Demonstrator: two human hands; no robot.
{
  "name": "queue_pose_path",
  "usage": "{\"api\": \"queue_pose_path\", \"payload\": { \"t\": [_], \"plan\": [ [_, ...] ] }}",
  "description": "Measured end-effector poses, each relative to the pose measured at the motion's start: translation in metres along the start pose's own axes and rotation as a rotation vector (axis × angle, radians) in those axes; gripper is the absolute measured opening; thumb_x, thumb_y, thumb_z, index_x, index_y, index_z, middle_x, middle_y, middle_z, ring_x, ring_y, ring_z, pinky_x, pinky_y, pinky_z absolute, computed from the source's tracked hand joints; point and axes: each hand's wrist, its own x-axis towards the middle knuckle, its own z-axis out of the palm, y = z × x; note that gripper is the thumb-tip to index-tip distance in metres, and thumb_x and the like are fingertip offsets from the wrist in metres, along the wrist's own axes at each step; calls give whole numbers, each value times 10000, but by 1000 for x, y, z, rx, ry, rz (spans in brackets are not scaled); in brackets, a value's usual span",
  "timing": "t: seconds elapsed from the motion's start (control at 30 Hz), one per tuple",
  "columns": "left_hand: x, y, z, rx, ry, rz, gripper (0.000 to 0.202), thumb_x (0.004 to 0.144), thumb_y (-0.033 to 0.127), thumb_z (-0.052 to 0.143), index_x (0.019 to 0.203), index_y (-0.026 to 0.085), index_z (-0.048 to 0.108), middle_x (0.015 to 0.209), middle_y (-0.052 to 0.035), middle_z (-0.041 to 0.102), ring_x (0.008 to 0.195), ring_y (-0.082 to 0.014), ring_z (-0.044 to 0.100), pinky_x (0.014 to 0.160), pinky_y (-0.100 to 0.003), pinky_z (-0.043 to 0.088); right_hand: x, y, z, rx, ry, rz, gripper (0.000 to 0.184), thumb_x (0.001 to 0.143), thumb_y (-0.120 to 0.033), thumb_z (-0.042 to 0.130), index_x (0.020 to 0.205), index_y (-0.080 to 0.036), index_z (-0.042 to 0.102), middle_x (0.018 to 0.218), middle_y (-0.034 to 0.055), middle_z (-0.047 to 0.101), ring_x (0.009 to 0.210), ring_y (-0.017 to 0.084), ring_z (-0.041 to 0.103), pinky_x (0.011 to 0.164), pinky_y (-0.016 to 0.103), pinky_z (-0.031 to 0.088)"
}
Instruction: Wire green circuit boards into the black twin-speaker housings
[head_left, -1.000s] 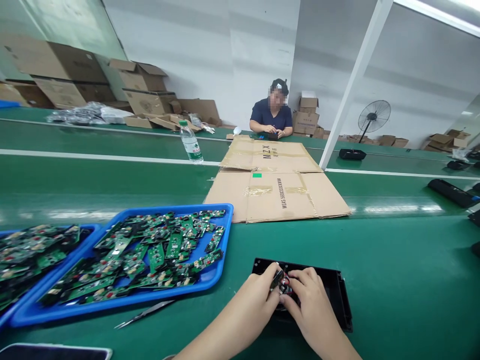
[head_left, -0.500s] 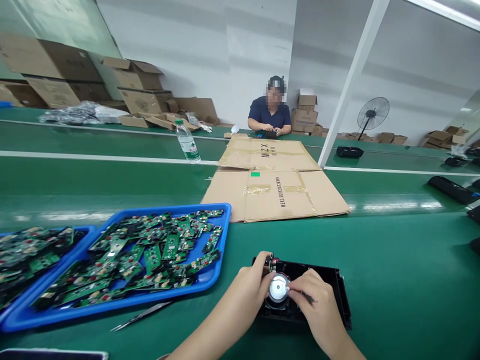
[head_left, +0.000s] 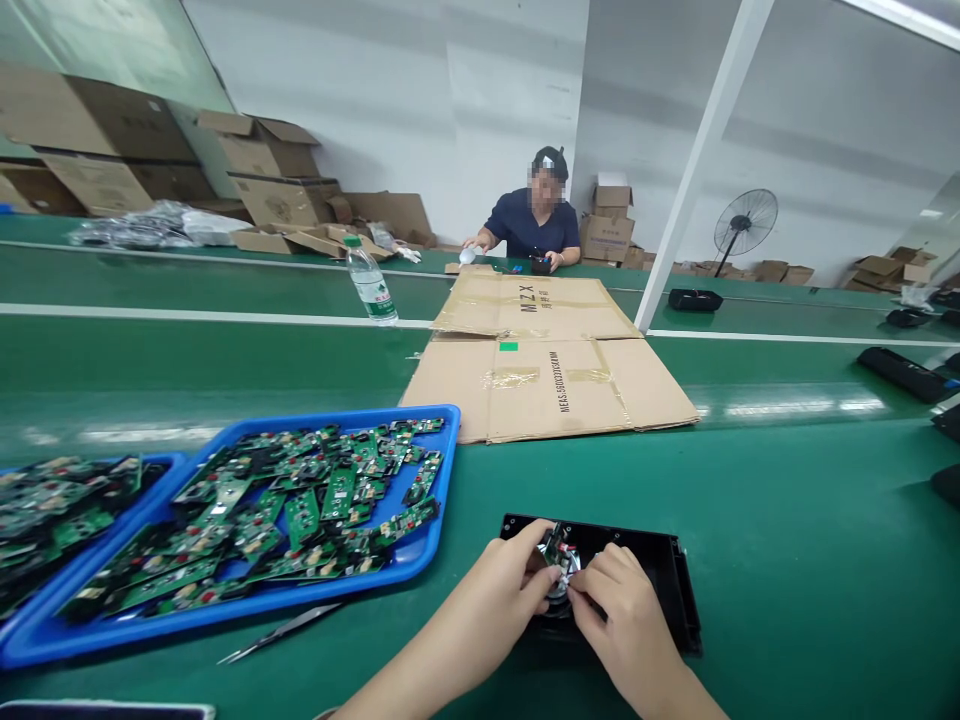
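My left hand (head_left: 511, 578) grips a small green circuit board (head_left: 555, 545), tilted up over a black plastic housing (head_left: 664, 565). Right beside it, my right hand (head_left: 621, 600) is closed in a pinch near the board's lower edge; what sits between its fingertips is too small to make out. Red and white bits, perhaps wires, show between the two hands. Beneath them a round silvery speaker (head_left: 556, 592) lies in the housing, mostly covered by my fingers. The housing rests flat on the green table.
Two blue trays (head_left: 448, 480) of green circuit boards stand at the left, with tweezers (head_left: 281, 633) in front. Flattened cardboard (head_left: 465, 385) lies ahead; a water bottle (head_left: 371, 285) stands beyond. Across the table sits a co-worker (head_left: 534, 225). Black cases (head_left: 904, 375) lie at the right.
The circuit board has come down over the speaker, now hiding much of its bright face. Both hands have drawn closer together. The co-worker's one hand has moved out to a white object.
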Motion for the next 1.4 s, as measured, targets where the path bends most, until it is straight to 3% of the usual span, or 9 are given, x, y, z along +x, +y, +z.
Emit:
{"api": "queue_pose_path", "payload": {
  "t": [0.3, 0.43, 0.53, 0.63, 0.93, 1.03, 1.17, 1.3, 1.4],
  "plan": [
    [-3, 3, 3, 205, 25, -14, 245, 840, 226, 381, 991, 230, 574, 747, -23, 618, 724, -196, 604, 621, -250, 483, 2, -6, 2, -193, 8, -153, 318, 920, -86, 348, 662, -170, 515, 631, 16, 514, 576, 149, 399, 539, 292, 261],
    [-7, 11, 1, 291, -13, 36, 267, 865, 213, 341, 1003, 235, 568, 824, -32, 621, 769, -198, 583, 677, -271, 470, -2, -3, 3, -71, 9, 12, 246, 926, -159, 394, 719, -192, 525, 656, 11, 529, 596, 160, 447, 564, 290, 333],
    [-10, 12, -1, 326, -51, 58, 271, 881, 230, 328, 1009, 250, 566, 850, -29, 599, 814, -209, 567, 713, -298, 468, -4, -2, 3, 22, 10, 177, 92, 900, -227, 481, 956, -203, 552, 723, 17, 571, 654, 180, 517, 564, 284, 403],
    [-10, 7, -2, 240, -63, 45, 265, 889, 248, 327, 1017, 252, 559, 847, -21, 559, 786, -187, 578, 718, -294, 489, -3, -3, 1, 22, -21, 162, 191, 896, -218, 488, 1081, -222, 537, 759, 16, 596, 691, 193, 553, 606, 306, 445],
    [-6, 3, 2, 77, -47, 59, 236, 877, 265, 348, 992, 250, 554, 869, -18, 553, 843, -179, 564, 723, -261, 520, -2, -4, 3, 7, -6, 156, 187, 898, -181, 458, 1064, -210, 538, 848, 40, 621, 750, 212, 568, 674, 358, 464],
    [-6, 2, -1, 138, -14, 34, 251, 859, 252, 368, 1032, 259, 549, 854, -15, 564, 855, -193, 568, 754, -292, 502, -1, 0, -2, -29, -41, 211, 285, 810, -180, 598, 1088, -219, 550, 800, 25, 612, 726, 218, 569, 640, 342, 473],
    [-4, 0, -7, 175, 31, -35, 312, 842, 256, 386, 1140, 273, 476, 812, -4, 546, 825, -206, 595, 761, -331, 487, -1, 10, -13, -58, -150, 301, 591, 618, -191, 773, 1161, -203, 541, 792, 11, 641, 730, 233, 592, 650, 339, 491],
    [0, -2, -12, 99, 7, -64, 237, 837, 257, 379, 1064, 251, 449, 773, 12, 532, 667, -171, 597, 655, -295, 498, 0, 14, -20, 7, -224, 283, 646, 629, -181, 753, 1224, -218, 507, 807, -11, 672, 717, 210, 618, 610, 288, 492],
    [2, 0, -17, 60, 2, -64, 189, 819, 273, 411, 1002, 243, 451, 760, 17, 553, 657, -165, 591, 590, -253, 479, 2, 11, -22, 62, -252, 268, 628, 652, -139, 720, 1234, -244, 508, 815, -21, 678, 705, 192, 624, 561, 256, 485]
  ]
}}
